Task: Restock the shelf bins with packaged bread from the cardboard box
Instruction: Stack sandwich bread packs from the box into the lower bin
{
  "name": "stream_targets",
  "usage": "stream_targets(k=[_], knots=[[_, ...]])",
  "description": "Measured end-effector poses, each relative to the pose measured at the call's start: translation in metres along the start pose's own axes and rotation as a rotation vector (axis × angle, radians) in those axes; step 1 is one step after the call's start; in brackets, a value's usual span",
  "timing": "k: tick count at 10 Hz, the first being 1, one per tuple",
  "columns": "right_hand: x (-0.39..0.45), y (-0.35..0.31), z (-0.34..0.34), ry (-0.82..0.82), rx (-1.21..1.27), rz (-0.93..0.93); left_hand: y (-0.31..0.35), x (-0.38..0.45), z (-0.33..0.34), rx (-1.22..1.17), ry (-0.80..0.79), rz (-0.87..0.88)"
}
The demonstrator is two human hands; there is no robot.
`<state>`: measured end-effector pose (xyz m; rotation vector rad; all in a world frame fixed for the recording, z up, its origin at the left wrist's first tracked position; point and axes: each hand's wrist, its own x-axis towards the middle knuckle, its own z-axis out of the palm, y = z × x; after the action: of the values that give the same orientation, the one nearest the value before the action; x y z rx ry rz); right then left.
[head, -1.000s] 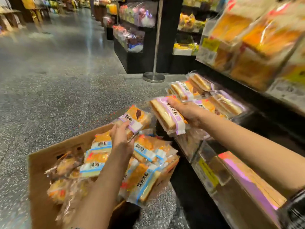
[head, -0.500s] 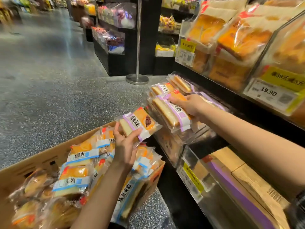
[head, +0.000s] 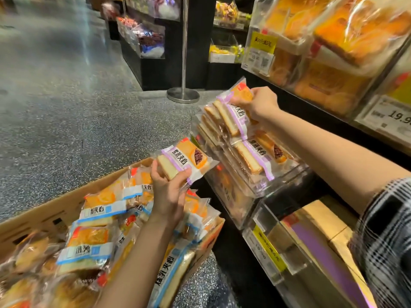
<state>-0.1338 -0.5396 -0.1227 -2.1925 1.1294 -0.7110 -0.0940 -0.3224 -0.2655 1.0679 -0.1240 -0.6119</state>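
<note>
While the right hand [head: 258,103] presses a purple-banded bread packet [head: 235,107] into the clear shelf bin [head: 262,185] at centre right of the frame, the left hand [head: 169,192] holds a second purple-banded packet [head: 184,161] raised above the cardboard box [head: 44,216] at lower left. Both hands are closed around their packets: right fingers curled over the top edge, left thumb and fingers pinching the lower end.

Step in hand, as judged: seating one packet in the bin's row, with the next one ready. The bin already carries several like packets standing on edge and one lying flat at the front. The box is well stocked, mostly with blue-banded packets [head: 100,210].

The next move probably calls for the right hand to let go once its packet stands with the row, then for the left packet to cross to the bin, either passed across or placed directly.

Against the frame half a second ago, the right-hand packet has tipped from lying flat to near upright and sits further back in the bin; the left packet has risen and come closer to the bin's front edge. The view has also shifted leftward.
</note>
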Motion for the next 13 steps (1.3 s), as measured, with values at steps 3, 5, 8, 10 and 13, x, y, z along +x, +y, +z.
stream_targets(k=[3,5,8,10,13], knots=[[0.019,-0.006,0.033,0.134,-0.502,-0.369,-0.016,0.016,-0.004,-0.170,-0.054,0.028],[0.030,-0.006,0.042,0.011,-0.590,-0.480,-0.017,0.025,-0.015,-0.147,-0.039,0.043],[0.021,0.013,0.033,-0.417,-0.444,-0.366,-0.023,0.028,-0.015,-0.125,-0.085,0.087],[0.017,0.014,0.031,-0.368,-0.663,-0.389,-0.019,0.020,-0.016,-0.110,-0.115,0.109],[-0.040,-0.030,0.032,-0.124,-0.457,-0.578,-0.003,0.002,-0.015,-0.187,-0.193,0.065]])
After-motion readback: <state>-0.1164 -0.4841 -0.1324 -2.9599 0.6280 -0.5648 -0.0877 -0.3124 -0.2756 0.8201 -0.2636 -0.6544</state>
